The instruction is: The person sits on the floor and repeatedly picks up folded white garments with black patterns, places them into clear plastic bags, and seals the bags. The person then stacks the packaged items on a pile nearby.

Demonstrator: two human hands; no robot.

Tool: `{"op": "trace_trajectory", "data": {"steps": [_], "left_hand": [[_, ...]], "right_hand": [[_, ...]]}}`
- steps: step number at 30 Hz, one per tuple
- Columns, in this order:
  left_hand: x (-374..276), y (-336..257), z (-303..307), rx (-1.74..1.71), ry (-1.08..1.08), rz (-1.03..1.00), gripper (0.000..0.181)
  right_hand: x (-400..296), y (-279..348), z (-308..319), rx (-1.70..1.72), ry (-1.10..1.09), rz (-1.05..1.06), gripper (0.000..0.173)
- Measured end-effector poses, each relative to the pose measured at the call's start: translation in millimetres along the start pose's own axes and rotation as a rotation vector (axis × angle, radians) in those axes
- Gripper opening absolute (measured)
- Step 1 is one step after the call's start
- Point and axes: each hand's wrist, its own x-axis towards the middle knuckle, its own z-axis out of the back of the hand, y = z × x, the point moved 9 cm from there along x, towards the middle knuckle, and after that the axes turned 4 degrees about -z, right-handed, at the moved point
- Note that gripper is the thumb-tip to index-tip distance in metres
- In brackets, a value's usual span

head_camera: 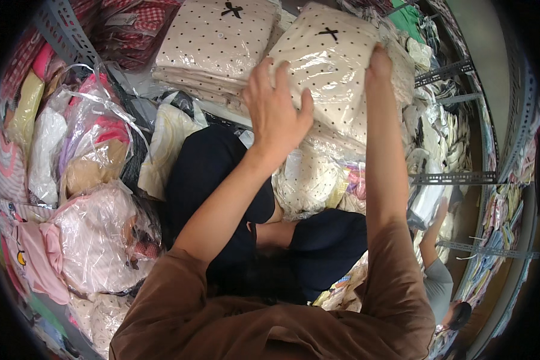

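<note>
Two stacks of folded cream garments with dark dots, in clear plastic bags, lie before me. The left stack (216, 45) and the pack on top of the right stack (330, 67) each show a small black bow. My left hand (274, 103) has its fingers spread over the left edge of the right pack, near the gap between the stacks; whether it touches the plastic is unclear. At that pack's far right edge, my right hand (380, 65) grips the side, its fingers mostly hidden behind it.
Bagged clothes (99, 238) crowd my left side, and another dotted bagged garment (312, 180) lies by my folded legs. Red checked packs (135, 31) sit at the far left near a slotted metal post (67, 36). On the right are metal shelf brackets (454, 178) and another person (438, 283).
</note>
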Motion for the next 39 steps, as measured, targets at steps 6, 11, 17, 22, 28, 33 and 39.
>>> {"op": "trace_trajectory", "data": {"steps": [6, 11, 17, 22, 28, 33, 39], "left_hand": [[-31.1, 0.8, -69.1, 0.015, 0.406, 0.038, 0.066], [-50.8, 33.0, -104.7, 0.158, 0.618, 0.164, 0.073], [-59.8, 62.9, -126.0, 0.256, 0.696, 0.422, 0.075], [-55.7, 71.1, -123.1, 0.240, 0.742, 0.499, 0.077], [-61.9, 73.4, -128.7, 0.323, 0.691, 0.479, 0.071], [-90.0, 65.3, -147.0, 0.512, 0.849, 0.334, 0.062], [-109.3, 75.9, -163.4, 0.542, 0.997, 0.312, 0.059]], "right_hand": [[106.7, -117.2, 21.2, -0.451, -0.057, -0.196, 0.045], [53.0, -111.1, -33.0, -1.243, -0.198, -0.049, 0.051], [37.9, -111.4, -46.2, -1.619, -0.016, 0.107, 0.052], [9.2, -80.5, -74.0, -1.556, 0.107, 0.248, 0.055], [-55.6, -123.4, -93.1, -1.608, 0.182, 0.413, 0.075], [-60.7, -159.8, -80.1, -1.554, 0.167, 0.345, 0.075], [-74.6, -155.0, -85.3, -1.720, 0.292, 0.086, 0.080]]}}
